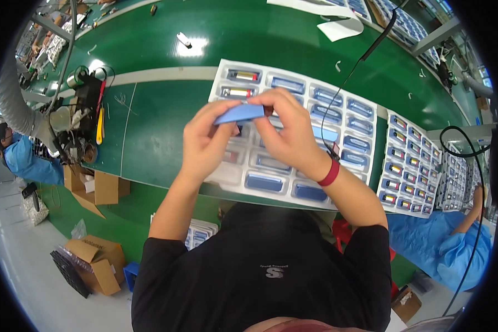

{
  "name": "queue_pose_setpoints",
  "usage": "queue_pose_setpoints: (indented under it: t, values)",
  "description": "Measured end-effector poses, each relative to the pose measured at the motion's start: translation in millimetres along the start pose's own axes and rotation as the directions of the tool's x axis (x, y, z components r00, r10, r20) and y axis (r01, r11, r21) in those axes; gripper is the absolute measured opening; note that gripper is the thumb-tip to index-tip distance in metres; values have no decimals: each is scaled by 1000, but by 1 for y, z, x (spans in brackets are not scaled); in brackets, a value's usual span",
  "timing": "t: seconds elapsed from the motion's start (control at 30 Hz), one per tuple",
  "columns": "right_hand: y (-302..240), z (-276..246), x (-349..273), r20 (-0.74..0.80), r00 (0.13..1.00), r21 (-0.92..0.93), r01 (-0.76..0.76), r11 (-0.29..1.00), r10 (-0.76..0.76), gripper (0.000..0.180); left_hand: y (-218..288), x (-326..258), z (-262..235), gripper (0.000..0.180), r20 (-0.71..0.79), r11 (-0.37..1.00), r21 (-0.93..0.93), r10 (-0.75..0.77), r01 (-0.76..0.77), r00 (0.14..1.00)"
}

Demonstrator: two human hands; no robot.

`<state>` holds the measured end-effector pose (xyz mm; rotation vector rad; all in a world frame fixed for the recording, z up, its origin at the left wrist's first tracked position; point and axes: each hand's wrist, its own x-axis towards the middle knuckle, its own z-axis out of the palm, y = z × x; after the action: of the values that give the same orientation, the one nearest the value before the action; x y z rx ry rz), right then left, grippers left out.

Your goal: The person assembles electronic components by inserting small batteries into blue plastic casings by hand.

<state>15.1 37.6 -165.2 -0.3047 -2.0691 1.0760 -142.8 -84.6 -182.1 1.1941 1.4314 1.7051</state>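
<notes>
Held up over a white moulded tray [225, 176] is a slim blue plastic casing [239, 114]. My left hand [203, 135] pinches its left end between thumb and fingers. The right end sits in the closed fingers of my right hand [286, 128]. Blue casings [264, 182] lie in many of the tray's pockets. Two pockets at the far left carry battery-like parts [238, 92] with yellow and red ends. Behind my hands, part of the tray is hidden. A dark red strap [330, 173] with a thin cord circles my right wrist.
Right of the tray lies another white tray [390, 166] of battery-like parts. A tool stand [83, 110] and a yellow-handled cutter [100, 127] occupy the bench's left. Cardboard boxes [97, 265] stand on the floor. Co-workers in blue [442, 243] sit at both sides. A black cable [379, 41] hangs overhead.
</notes>
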Motion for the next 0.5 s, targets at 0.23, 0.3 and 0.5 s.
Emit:
queue_pose_setpoints:
  t: [0.23, 0.3, 0.5]
  values:
    - [21, -18, 17, 455, 889, 70, -85, 994, 44, 26, 7, -45, -55, 34, 261, 865, 492, -36, -101, 965]
    - [54, -11, 42, 441, 895, 33, -86, 996, 63, 24, 1, -69, -71, 30, 259, 835, 549, -128, -37, 957]
    - [141, 91, 156, 273, 957, -204, -38, 978, 94, 33, -35, -101, -69, 24, 122, 807, 591, -90, 0, 988]
